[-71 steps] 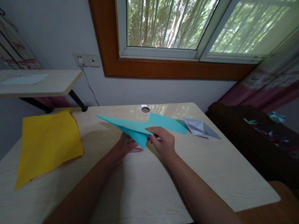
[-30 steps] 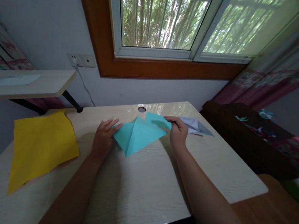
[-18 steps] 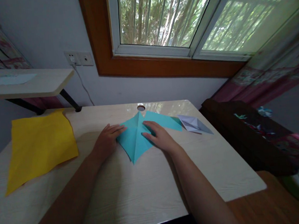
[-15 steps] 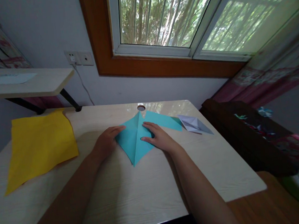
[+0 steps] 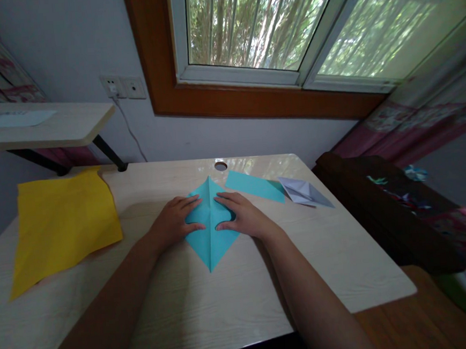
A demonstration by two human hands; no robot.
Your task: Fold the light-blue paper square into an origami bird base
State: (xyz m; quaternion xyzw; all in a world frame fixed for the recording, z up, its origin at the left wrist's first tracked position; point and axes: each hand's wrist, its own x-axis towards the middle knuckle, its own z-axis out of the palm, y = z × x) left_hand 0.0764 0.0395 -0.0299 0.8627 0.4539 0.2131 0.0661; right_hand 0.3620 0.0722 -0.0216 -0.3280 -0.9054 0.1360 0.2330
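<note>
Both hands — left hand (image 5: 176, 221), right hand (image 5: 242, 218) — now press flat, fingers spread, on the turquoise diamond-folded paper (image 5: 211, 235), which has narrowed on the pale wooden worktop (image 5: 211, 305).

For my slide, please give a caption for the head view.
Both hands press blue paper flat on a table.

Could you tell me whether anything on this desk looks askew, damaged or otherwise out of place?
Only the yellow sheet stands out: it lies skewed, its near-left corner at the table edge. Both hands, left hand and right hand, press the folded blue paper flat.
</note>
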